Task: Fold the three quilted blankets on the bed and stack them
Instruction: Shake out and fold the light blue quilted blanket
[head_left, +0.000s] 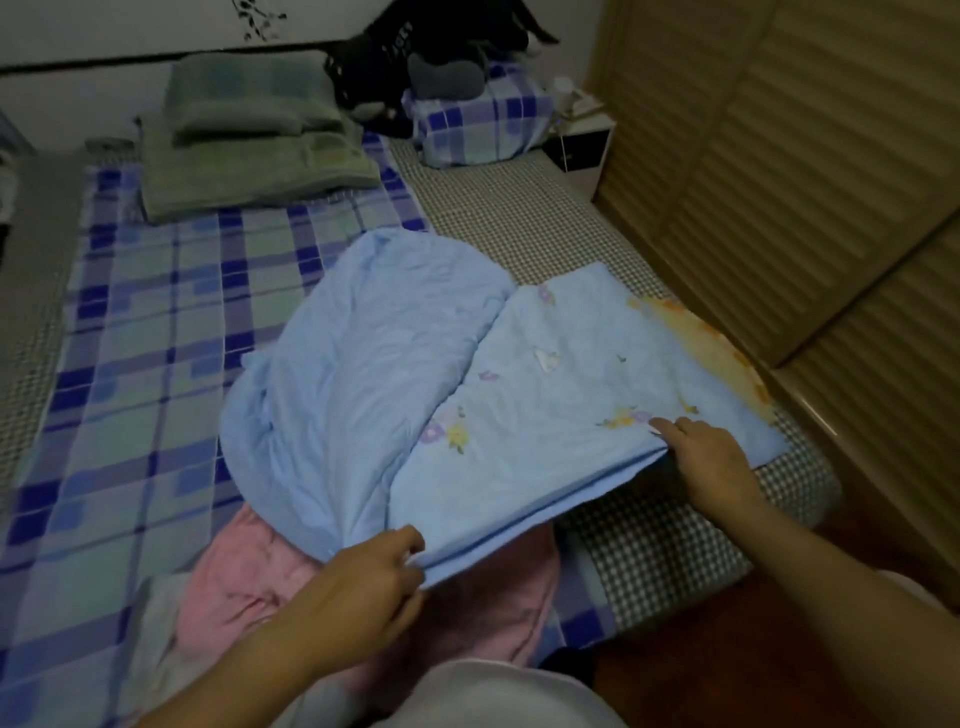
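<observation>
Blue quilted blanket (395, 364), partly folded, lies across the near half of the bed (545, 223), its plain light-blue side bulging on the left and its flower-printed side lying flatter on the right, with an orange patch showing at the far right edge. From my head view, my left hand (363, 582) pinches the near folded edge of this blanket, the fingers (410, 540) curled round the doubled hem and lifting it a little off the bed. My right hand (711, 457) holds the same near edge further to the right, thumb lying on top of the printed cloth and the other fingers tucked underneath, so they are out of my sight. A pink blanket (249, 587) lies crumpled beneath the blue one at the near edge of the bed, partly covered by it, and a pale whitish cloth (156, 603) sits just beside it on the left; I cannot tell what that one is. Under everything I see a blue plaid sheet (135, 338) on the left and a fine checked cover (519, 218) on the right. At the head of the bed rest green pillows (249, 130), a plaid bundle (478, 119) and something dark (415, 57) against the wall. Slatted wooden doors (779, 156) stand along the right.
</observation>
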